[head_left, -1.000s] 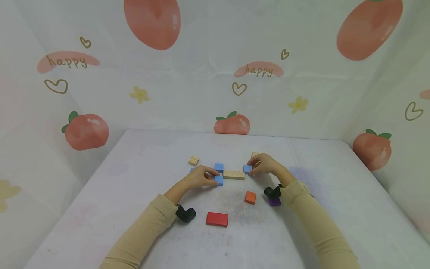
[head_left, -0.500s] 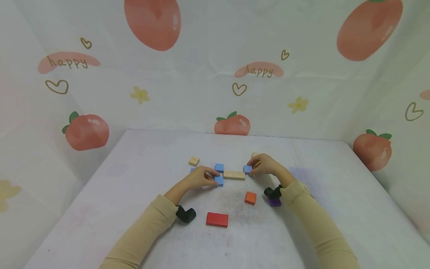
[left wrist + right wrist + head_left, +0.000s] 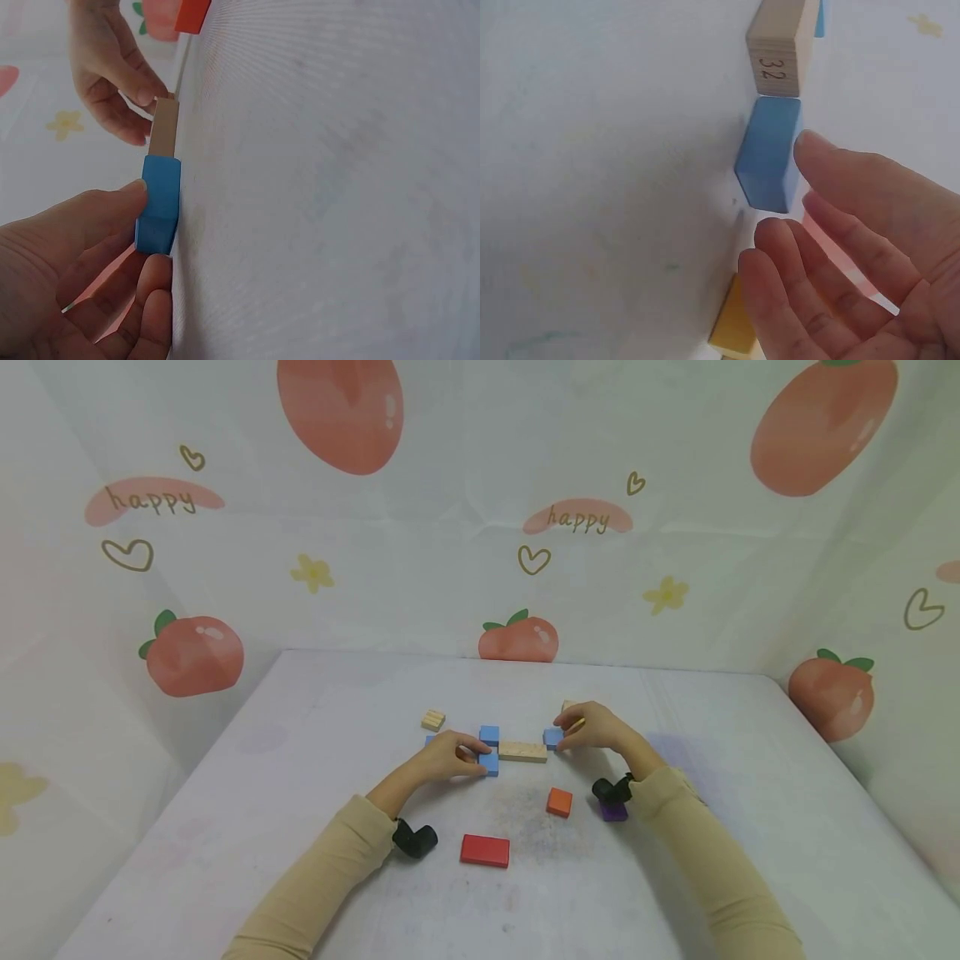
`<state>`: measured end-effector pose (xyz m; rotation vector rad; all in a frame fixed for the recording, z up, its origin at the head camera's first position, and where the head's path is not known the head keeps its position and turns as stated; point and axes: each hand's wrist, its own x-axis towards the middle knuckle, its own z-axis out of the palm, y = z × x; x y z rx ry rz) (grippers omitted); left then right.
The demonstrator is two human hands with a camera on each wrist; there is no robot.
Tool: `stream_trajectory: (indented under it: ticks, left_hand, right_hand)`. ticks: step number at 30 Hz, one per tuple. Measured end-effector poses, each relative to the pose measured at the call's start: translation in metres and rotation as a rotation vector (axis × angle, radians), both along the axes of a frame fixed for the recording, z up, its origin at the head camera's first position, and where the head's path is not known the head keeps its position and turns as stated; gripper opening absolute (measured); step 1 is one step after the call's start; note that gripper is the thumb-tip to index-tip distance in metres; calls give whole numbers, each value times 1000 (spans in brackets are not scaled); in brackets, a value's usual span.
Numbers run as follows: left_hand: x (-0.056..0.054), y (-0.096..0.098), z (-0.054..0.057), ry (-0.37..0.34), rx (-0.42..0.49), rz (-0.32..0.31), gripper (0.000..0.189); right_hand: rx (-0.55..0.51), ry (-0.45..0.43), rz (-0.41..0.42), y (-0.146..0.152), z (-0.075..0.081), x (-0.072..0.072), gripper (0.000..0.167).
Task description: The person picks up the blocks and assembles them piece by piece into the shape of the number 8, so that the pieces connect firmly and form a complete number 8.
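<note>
Thumb [image 3: 124,202] and bent fingers [image 3: 156,307] of a person's left hand [image 3: 447,755] hold a near blue block [image 3: 491,766] at the left end of a long wooden bar [image 3: 522,752] on a pale desk [image 3: 360,893]. A far blue block [image 3: 490,734] sits by the same end, just behind its neighbor. At the bar's right end, the person's right hand [image 3: 597,727] is relaxed, fingers loosely curved, thumb at the edge of a right blue block [image 3: 552,738] that sits just beside the bar. A yellow block [image 3: 732,322], seen from the right wrist, lies farther out from that end. Beyond the bar to the left is a ribbed wooden block [image 3: 432,720]. On the person's side of the bar are an orange block [image 3: 558,802], a red block [image 3: 485,851] nearest the person and, to the right, a purple block [image 3: 613,812], partly hidden by a black wrist camera [image 3: 611,790].
</note>
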<state>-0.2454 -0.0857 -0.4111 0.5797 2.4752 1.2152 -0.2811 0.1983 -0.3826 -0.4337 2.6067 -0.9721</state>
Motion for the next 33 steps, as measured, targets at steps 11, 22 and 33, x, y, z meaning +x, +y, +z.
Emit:
stream_trajectory:
  ticks: [11, 22, 33]
  left_hand:
    - [0, -1, -1, 9, 3, -17, 31]
    - [1, -1, 1, 14, 2, -14, 33]
    - [-1, -1, -1, 20, 8, -18, 33]
  right_hand:
    - [-32, 58, 11, 7, 9, 7, 39]
    - [-41, 96, 31, 14, 9, 17, 37]
    - [-62, 74, 54, 14, 10, 33, 36]
